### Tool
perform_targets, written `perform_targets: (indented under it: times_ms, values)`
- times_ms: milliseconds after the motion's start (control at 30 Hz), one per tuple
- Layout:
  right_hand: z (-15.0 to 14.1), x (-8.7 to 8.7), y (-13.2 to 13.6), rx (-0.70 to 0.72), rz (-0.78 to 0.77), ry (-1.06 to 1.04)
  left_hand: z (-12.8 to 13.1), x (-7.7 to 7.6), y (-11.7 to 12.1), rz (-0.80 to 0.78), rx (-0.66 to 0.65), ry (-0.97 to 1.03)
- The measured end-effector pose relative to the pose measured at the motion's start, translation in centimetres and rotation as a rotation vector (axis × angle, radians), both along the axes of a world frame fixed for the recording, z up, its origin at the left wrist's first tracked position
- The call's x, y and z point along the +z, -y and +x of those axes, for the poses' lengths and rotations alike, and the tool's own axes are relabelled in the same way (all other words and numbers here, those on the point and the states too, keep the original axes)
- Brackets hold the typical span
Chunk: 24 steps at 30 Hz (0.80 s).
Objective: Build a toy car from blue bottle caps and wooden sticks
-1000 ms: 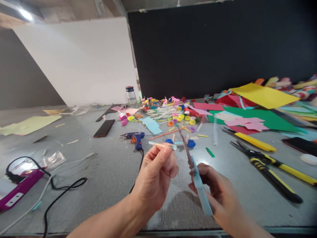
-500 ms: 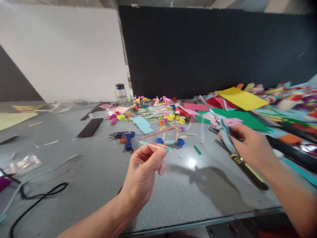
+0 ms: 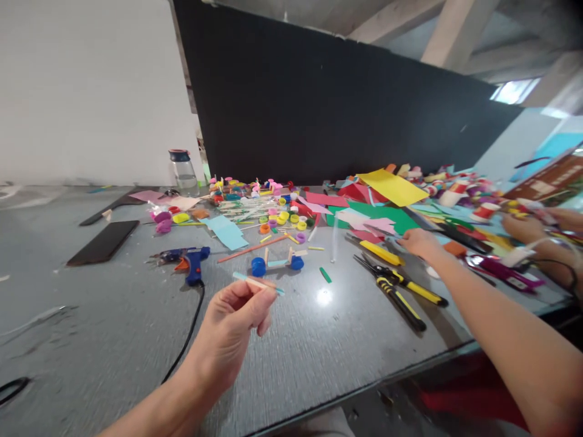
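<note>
My left hand point(image 3: 248, 312) is closed, pinching a short wooden stick point(image 3: 259, 283) with a light-blue strip along it. Behind that stick stands a small assembly of blue bottle caps point(image 3: 259, 266), upright wooden pieces and a light-blue crosspiece. My right hand point(image 3: 419, 243) reaches out to the right, low over the table, beside the green sheet point(image 3: 401, 217) and a yellow-handled tool point(image 3: 382, 252). Its fingers are pressed together; whatever they hold is hidden. Pliers with black and yellow handles point(image 3: 401, 303) lie in front of it.
A blue glue gun point(image 3: 195, 264) with a black cord lies left of the assembly. Bottle caps point(image 3: 283, 216), coloured paper and sticks crowd the back. A water bottle point(image 3: 182, 170) stands behind. At far right, another person's hands point(image 3: 523, 230) are near a purple device point(image 3: 514, 276).
The view has turned to the right. My right hand has moved away to the right and lower; the scissors it held up no longer show clearly. My left hand keeps the stick.
</note>
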State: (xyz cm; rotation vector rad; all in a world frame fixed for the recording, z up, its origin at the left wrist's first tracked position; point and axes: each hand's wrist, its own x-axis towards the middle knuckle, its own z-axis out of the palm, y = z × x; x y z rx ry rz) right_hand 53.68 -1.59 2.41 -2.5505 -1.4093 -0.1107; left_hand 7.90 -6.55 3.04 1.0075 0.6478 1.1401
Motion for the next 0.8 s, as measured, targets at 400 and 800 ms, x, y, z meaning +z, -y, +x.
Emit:
perform_targets:
  times_ms: [400, 800]
  values:
    - [-6.9, 1.9, -2.1, 0.292, 0.060, -0.009, 0.4, 0.0, 0.8, 0.004, -0.006, 0.020]
    - [-36.9, 4.3, -2.8, 1.085, 0.059, -0.370, -0.8, 2.8, 5.3, 0.162, -0.194, -0.077]
